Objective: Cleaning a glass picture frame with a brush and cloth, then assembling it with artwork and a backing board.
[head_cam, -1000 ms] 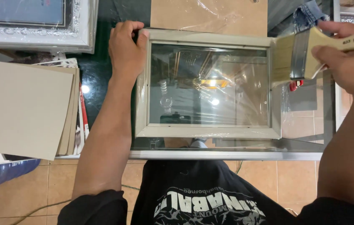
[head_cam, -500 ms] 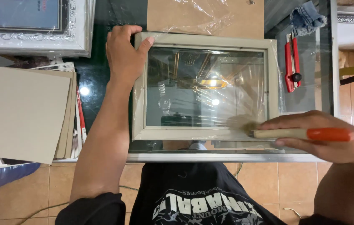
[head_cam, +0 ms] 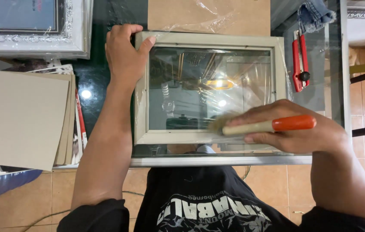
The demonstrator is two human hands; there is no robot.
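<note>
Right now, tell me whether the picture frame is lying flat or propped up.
Lying flat. The picture frame rests on the glass table, left hand holding its corner, right hand brushing its glass.

Our wearer: 2 bare forearms, dark clothing.
We note a black short-sleeved T-shirt [head_cam: 208,202] with a white-grey graphic print across the chest; no rings or watch visible.

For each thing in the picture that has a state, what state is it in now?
Left hand: gripping the frame's upper left corner.
Right hand: closed on the brush.
Brush: lying level, bristles on the glass.
Picture frame: flat on the table, glass reflecting.
Utility knife: lying unheld; blade cannot be seen.
Cardboard sheets: stacked.
</note>
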